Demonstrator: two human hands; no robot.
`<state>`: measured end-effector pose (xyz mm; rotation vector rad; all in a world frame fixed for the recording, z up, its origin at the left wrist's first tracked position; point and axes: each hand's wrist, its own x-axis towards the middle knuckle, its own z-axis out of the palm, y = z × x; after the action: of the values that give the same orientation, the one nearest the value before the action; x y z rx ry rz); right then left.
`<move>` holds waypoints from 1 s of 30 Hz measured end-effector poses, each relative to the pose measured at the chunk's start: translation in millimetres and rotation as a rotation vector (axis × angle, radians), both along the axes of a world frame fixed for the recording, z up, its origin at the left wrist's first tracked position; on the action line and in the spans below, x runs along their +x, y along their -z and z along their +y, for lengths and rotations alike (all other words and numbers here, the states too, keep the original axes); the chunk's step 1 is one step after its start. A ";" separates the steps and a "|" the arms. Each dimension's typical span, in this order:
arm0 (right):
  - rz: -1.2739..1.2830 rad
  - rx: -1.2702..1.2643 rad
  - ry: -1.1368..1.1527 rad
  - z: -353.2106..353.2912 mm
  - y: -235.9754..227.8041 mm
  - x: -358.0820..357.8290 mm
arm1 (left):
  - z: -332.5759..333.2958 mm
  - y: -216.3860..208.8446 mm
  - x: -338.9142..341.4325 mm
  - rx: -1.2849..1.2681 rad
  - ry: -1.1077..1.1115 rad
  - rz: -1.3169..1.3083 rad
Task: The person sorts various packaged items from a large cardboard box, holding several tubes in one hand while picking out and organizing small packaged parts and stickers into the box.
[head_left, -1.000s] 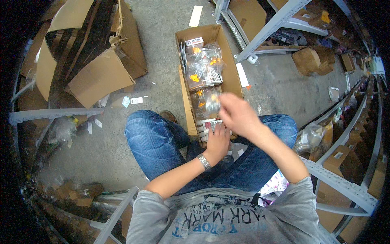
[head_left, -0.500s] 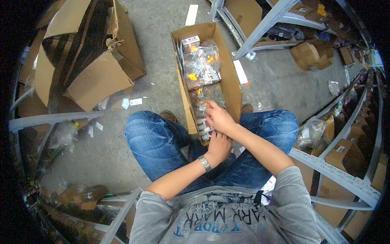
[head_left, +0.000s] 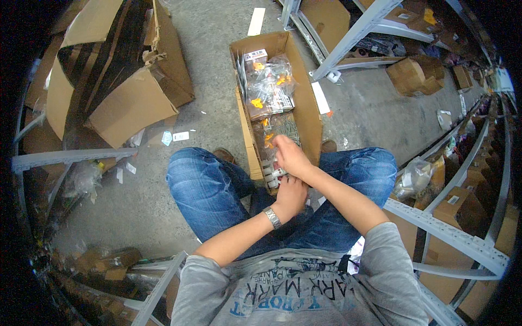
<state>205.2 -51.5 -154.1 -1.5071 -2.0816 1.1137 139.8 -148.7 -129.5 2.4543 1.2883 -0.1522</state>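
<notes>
A long open cardboard box [head_left: 311, 117] lies on the floor between my bent knees. Inside it, clear plastic bags with orange pieces [head_left: 256, 102] fill the far part. A bundle of thin grey metal pieces [head_left: 289, 126] comes nearer, then small white cylinders [head_left: 271, 175] at the near end. My right hand [head_left: 293, 157] reaches in over the near half, fingers curled together beside the white cylinders; what they hold is hidden. At the near right corner is my left hand [head_left: 292, 196], below the right wrist. Its fingers bend down into the box, tips out of sight.
A big torn cardboard box [head_left: 136, 106] stands at the left. Grey metal shelving [head_left: 359, 41] with cartons rises at the far right, and more rack beams [head_left: 454, 231] run close by my right knee. Paper scraps [head_left: 180, 136] litter the concrete floor.
My right hand's fingers have drawn in from a more spread pose over the box, uncovering an orange piece. My left hand stays at the near corner, shifted very slightly.
</notes>
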 end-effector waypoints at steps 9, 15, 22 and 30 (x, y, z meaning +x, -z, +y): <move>-0.921 0.393 -0.422 17.4 49.0 16.3 | 19.4 15.9 -12.8 0.201 -0.237 0.230; -0.928 0.412 -0.547 32.0 62.7 15.2 | 19.5 24.2 -16.0 0.174 -0.242 0.267; -1.146 0.282 -0.540 37.1 50.7 2.6 | 29.8 19.6 -15.2 0.050 -0.243 0.273; -1.131 0.270 -0.507 42.0 38.9 4.5 | 31.7 19.8 -12.7 0.006 -0.295 0.306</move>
<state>209.7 -9.6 -193.0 -1.6922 -3.2916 -0.0652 127.1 -117.0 -149.4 2.2745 1.7624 -0.4593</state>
